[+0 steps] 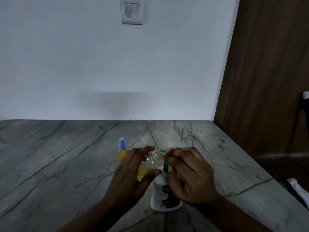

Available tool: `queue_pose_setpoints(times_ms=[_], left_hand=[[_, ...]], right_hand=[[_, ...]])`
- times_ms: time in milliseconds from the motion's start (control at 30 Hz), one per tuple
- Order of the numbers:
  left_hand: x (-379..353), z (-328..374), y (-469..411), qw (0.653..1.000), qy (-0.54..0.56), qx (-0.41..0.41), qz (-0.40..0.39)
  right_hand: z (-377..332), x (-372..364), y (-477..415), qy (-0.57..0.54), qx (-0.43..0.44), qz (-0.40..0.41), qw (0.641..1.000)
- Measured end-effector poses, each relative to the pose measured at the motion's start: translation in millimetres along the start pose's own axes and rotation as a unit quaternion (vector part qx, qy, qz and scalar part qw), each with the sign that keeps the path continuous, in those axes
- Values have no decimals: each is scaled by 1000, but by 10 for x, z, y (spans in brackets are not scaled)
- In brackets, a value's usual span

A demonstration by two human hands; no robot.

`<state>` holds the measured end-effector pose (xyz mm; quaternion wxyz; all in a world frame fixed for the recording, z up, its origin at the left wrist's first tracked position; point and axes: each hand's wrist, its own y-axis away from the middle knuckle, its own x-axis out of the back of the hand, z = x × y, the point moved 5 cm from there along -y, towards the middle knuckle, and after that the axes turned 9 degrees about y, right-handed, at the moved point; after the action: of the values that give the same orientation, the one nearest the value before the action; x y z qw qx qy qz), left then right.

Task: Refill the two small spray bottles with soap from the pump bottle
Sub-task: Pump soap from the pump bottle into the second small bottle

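Note:
A white pump bottle (161, 196) with a green pump head (165, 166) stands on the grey marble counter (58, 156) near me. My right hand (189, 176) rests over the pump head, fingers closed on it. My left hand (130, 171) holds a clear small spray bottle (150, 162) with yellow liquid, uncapped and tilted, its threaded neck touching the green nozzle tip. A second small spray bottle (122, 152), yellow with a blue spray cap, stands upright just behind my left hand.
The counter meets a white wall at the back, with a switch plate (132, 11) high up. A brown wooden panel (267, 81) bounds the right side. A white object (299, 190) lies past the counter's right edge.

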<state>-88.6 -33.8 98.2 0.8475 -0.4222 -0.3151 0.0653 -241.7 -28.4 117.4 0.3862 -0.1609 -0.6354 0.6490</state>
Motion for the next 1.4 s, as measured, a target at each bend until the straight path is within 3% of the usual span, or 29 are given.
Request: queue_pose_setpoints(times_ms=[733,1400], left_hand=[[-45,-47,74,1000,7,2,-10],[1,7,-1,1000,-5,0,-7]], right_hand=[[-27,-66,156,-1,12,42,999],[13,1,32,6,-13,8,1000]])
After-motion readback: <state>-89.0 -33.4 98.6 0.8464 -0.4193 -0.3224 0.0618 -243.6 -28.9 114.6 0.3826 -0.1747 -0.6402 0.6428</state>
